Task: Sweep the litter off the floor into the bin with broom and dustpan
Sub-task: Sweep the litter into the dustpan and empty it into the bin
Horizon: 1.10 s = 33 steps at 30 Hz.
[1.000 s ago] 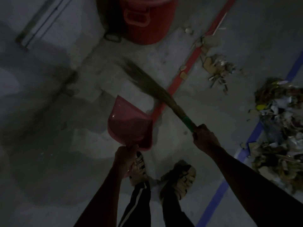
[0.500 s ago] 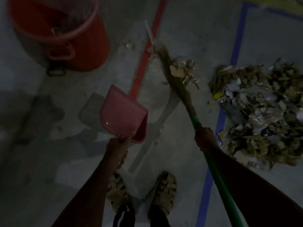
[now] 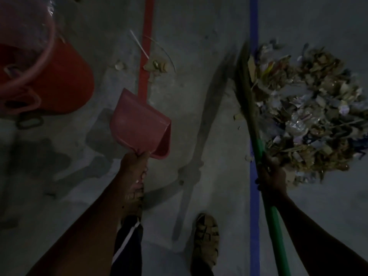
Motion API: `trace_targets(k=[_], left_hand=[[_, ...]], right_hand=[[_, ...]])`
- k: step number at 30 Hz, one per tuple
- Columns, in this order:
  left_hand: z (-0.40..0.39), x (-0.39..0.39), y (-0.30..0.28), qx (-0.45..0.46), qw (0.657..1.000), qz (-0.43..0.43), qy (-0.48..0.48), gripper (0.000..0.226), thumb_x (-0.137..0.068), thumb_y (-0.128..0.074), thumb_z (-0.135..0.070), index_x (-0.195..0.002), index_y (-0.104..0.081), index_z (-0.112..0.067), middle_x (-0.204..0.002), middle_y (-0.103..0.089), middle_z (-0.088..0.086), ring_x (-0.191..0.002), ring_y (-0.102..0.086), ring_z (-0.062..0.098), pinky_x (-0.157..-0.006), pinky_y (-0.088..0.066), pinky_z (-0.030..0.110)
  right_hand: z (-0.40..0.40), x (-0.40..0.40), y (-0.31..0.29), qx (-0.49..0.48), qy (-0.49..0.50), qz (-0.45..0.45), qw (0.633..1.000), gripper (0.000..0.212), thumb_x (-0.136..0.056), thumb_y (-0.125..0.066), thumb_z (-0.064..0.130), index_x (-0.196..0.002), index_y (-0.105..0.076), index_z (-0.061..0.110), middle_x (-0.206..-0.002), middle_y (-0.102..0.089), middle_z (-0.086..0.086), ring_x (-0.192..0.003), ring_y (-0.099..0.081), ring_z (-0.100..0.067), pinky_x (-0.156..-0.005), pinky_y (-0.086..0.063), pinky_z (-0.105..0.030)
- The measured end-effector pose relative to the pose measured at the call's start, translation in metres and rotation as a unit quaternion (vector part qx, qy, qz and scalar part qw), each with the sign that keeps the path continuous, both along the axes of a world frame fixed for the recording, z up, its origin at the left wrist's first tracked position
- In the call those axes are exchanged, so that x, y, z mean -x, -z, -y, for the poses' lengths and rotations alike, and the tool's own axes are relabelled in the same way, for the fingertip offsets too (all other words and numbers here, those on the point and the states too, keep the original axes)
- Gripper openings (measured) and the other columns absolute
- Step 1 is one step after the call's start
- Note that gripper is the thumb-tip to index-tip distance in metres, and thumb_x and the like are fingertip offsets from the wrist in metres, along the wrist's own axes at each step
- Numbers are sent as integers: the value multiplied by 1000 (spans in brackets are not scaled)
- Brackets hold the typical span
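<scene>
Left hand (image 3: 133,163) gripping dustpan (image 3: 141,124), right hand (image 3: 272,174) broom (image 3: 251,108)

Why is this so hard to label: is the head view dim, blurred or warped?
Head view: dim overall, colours muted; the straw broom head is streaked with motion blur at its tip; the big litter pile is soft; long arm and broom shadows cross the grey concrete floor; wide-angle bending curves the red plastic bin at the left edge.

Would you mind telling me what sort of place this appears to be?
Probably a workshop or warehouse floor: bare concrete marked with a red line and a blue line, and a big red bin.
</scene>
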<state>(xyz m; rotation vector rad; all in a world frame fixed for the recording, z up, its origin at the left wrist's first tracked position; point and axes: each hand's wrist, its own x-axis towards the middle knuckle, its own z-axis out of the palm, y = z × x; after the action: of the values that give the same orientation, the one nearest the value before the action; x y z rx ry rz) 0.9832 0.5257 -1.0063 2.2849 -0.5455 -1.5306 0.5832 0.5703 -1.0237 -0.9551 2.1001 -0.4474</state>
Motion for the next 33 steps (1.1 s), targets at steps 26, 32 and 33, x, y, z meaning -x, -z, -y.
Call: trace_targets(k=[26,32,33], left_hand=[[43,-162,12,-65,998,-6,-23,37,-93,-66,-31,-65,-53,-12,-47,-50,2,-34,-40,14,-41,-28,18],[30,-157,14,-75,997,-9,-5,38,-92,-69,-32,-65,-52,-11,-47,-48,3,-32,-39,13,-42,-28,18],[29,-156,14,-74,997,-11,-3,39,-91,-70,-34,-66,-52,-11,-47,-48,3,-32,-39,13,-42,-28,18]], right_hand=[[210,-362,21,-72,-361,-5,930,36,-100,-48,20,-133,-46,7,-126,-42,-12,-81,-61,-31,-48,-59,-41],[175,-327,30,-105,-224,-3,969,33,-101,-47,21,-131,-47,6,-125,-43,-12,-77,-58,-26,-40,-50,-29],[167,-314,31,-111,-195,-1,974,31,-102,-46,21,-129,-47,5,-125,-45,-13,-78,-61,-29,-41,-50,-31]])
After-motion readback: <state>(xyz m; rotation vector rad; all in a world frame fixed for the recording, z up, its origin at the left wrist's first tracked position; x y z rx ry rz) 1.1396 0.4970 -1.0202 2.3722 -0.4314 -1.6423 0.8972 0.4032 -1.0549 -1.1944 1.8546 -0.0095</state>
